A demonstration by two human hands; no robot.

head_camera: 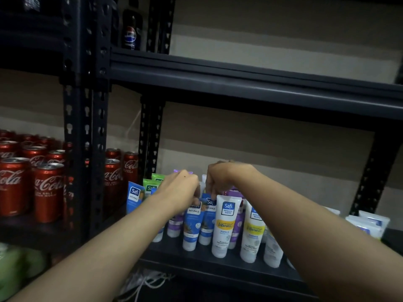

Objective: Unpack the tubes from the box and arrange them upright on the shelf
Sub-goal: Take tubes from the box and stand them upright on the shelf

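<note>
We take the black shelf (218,270) as our landmark. To its left, beyond the post, stand red cans (46,190). On its board the tubes (225,225) stand upright in a close group. Above the board's middle, our left hand (180,192) curls its fingers on the top of a blue tube (192,227), and our right hand (218,179) pinches the neighbouring blue tube (207,225) at its top.
</note>
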